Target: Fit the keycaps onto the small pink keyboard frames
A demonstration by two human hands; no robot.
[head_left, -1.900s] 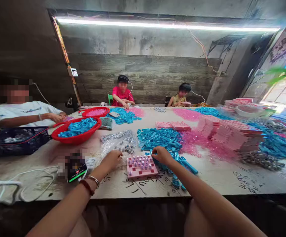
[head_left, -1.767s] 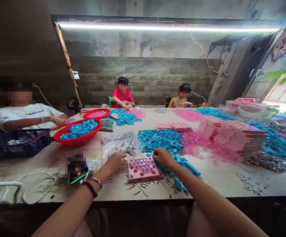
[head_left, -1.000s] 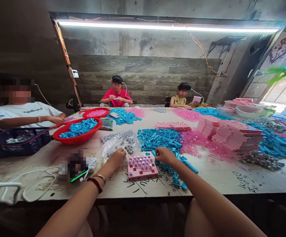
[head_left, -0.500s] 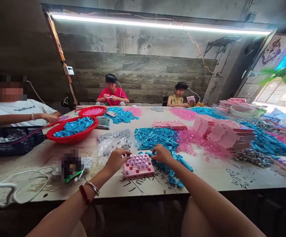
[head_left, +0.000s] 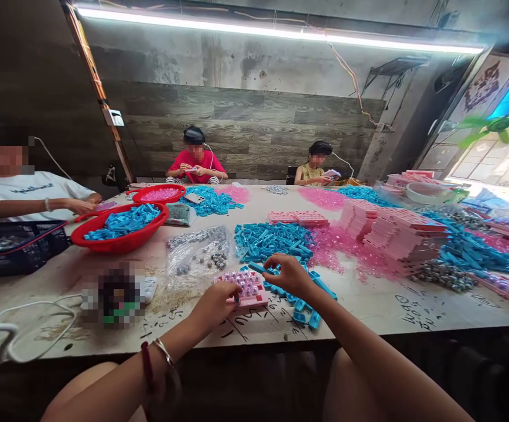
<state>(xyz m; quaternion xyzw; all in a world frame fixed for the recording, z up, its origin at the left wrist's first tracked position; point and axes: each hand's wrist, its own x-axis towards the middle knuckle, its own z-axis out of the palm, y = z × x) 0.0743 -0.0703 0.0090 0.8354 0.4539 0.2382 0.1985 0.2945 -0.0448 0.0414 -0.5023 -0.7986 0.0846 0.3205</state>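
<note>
Pink slotted tray [head_left: 255, 300] lies on the worktop [head_left: 368, 305] partly beneath your nearer left hand [head_left: 215, 305], whose grip cannot be told; your right hand [head_left: 291, 274], just right, pinches a blue plastic bar [head_left: 258, 268].

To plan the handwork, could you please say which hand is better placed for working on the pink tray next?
Probably the left hand: its fingertips are over the near part of the pink tray, while the right hand is by the far right corner and seems to pinch a blue bar.
</note>
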